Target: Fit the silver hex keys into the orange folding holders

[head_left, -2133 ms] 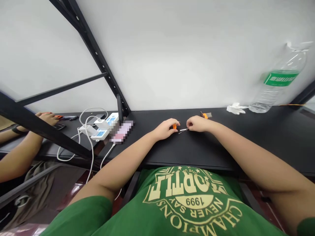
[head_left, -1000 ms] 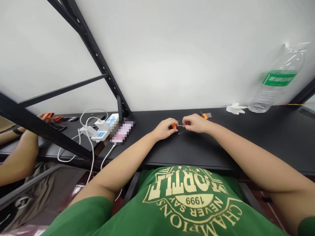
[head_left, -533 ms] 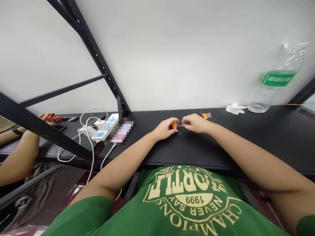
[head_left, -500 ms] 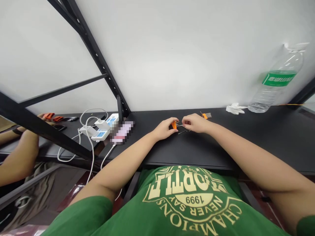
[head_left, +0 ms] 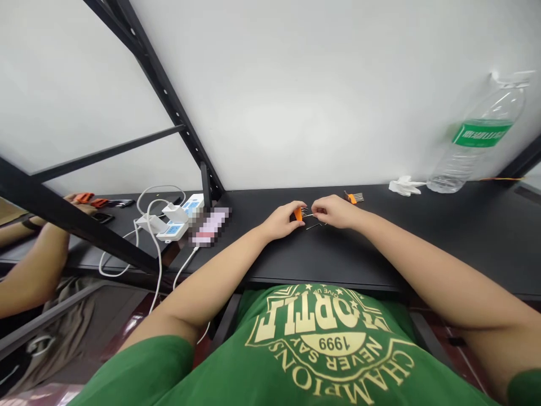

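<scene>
Loose thin metal rods (head_left: 313, 226) lie on the black counter (head_left: 274, 262). Just beyond, the left hand (head_left: 281, 221) grips an orange plastic holder (head_left: 298, 214), long axis roughly near-to-far; the right hand (head_left: 333, 212) pinches a slender metal rod (head_left: 309, 215), directed leftward. Both pieces are probably light and stiff, best held by holder ends and rod shaft. Farther: a second orange holder (head_left: 352, 198), its prongs rightward.
</scene>
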`<state>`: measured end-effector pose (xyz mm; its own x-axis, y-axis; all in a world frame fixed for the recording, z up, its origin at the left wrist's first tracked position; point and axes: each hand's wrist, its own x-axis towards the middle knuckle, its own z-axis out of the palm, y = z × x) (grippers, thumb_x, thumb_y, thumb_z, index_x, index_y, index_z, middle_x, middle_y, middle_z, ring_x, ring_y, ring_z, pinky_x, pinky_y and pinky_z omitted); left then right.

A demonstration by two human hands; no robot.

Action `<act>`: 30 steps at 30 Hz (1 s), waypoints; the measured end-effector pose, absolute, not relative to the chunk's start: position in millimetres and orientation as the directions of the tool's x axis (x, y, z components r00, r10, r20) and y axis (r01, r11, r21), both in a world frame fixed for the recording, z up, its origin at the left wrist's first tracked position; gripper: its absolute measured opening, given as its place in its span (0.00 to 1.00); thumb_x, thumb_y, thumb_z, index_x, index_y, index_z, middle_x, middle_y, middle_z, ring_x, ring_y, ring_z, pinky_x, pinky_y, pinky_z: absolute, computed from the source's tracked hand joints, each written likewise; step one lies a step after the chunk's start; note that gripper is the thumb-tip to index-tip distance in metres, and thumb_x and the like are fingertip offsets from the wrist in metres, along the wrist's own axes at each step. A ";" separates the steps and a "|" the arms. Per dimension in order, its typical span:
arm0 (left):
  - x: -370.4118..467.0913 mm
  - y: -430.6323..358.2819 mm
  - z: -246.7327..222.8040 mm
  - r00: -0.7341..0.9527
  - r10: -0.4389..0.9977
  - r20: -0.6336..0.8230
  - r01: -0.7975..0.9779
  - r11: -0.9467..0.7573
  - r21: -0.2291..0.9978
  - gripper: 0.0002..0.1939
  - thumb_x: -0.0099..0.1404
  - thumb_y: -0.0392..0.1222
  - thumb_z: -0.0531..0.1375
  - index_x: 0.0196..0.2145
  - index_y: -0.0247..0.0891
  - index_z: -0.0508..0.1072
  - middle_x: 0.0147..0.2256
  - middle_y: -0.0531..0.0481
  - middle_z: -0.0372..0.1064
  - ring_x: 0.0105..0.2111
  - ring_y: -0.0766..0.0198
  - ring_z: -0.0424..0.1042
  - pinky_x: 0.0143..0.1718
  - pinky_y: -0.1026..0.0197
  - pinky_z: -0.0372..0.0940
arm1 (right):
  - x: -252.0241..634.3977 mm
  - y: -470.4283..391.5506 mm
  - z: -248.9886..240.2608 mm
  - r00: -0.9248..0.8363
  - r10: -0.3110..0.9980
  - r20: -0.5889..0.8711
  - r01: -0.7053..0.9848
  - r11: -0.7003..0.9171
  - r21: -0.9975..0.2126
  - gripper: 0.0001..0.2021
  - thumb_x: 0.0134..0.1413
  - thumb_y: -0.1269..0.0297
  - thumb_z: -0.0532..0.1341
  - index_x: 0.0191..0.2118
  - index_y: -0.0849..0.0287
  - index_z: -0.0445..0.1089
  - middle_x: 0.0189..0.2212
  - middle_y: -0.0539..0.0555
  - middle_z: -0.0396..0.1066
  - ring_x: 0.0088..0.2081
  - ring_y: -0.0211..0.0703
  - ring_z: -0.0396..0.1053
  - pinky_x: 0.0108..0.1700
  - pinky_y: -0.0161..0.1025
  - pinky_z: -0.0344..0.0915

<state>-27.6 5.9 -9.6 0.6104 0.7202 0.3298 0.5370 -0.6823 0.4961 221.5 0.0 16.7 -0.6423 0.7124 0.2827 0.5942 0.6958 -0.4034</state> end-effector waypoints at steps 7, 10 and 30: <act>-26.6 4.3 -8.2 0.634 0.701 0.328 0.546 -0.705 0.452 0.28 0.64 0.42 0.68 0.59 0.41 0.69 0.50 0.45 0.75 0.46 0.57 0.76 0.51 0.54 0.70 | 222.4 1.3 16.9 -0.670 0.682 0.294 0.587 0.728 -0.354 0.06 0.60 0.68 0.58 0.33 0.57 0.72 0.32 0.53 0.75 0.33 0.43 0.68 0.38 0.38 0.59; -26.1 2.9 -7.0 0.663 0.677 0.320 0.542 -0.728 0.420 0.27 0.64 0.42 0.67 0.60 0.41 0.69 0.53 0.44 0.75 0.49 0.55 0.76 0.54 0.53 0.69 | 222.7 1.2 17.3 -0.700 0.649 0.298 0.567 0.759 -0.321 0.07 0.61 0.69 0.58 0.33 0.57 0.71 0.33 0.54 0.75 0.34 0.44 0.68 0.39 0.38 0.59; -24.8 3.4 -12.7 0.654 0.680 0.333 0.443 -0.700 0.559 0.28 0.65 0.45 0.66 0.60 0.41 0.66 0.50 0.46 0.76 0.43 0.60 0.76 0.48 0.57 0.71 | 208.5 -5.2 14.8 -0.748 0.579 0.325 0.545 0.815 -0.198 0.13 0.67 0.69 0.56 0.37 0.58 0.78 0.36 0.57 0.74 0.35 0.45 0.69 0.40 0.39 0.60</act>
<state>-24.8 3.4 -12.7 0.6537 0.6797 0.3327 0.4435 -0.7003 0.5594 208.5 -5.2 14.8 -0.7478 0.5792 0.3246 0.5450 0.8147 -0.1980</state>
